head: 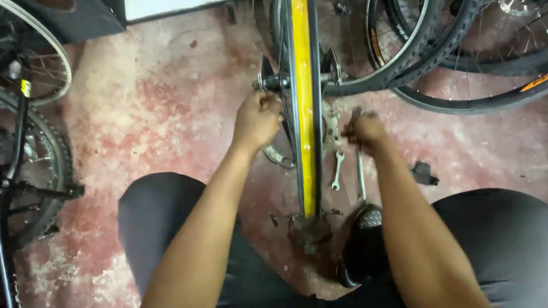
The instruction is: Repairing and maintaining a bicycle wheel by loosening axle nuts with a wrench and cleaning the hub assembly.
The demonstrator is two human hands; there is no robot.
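Wheel (304,99) stands upright between the knees; left hand (256,119) grips the axle nut (267,82), right hand (366,130) clasps a tool, likely loosening; steady counter-pressure comes next.

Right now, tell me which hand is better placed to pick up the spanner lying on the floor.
The right hand. It is on the same side of the yellow-rimmed wheel as the spanner, just above it. The left hand is across the wheel, at the axle end.

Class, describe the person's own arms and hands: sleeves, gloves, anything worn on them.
Both forearms are bare, with no sleeves in view. The left hand and right hand wear no gloves, and no watch, ring or band shows.
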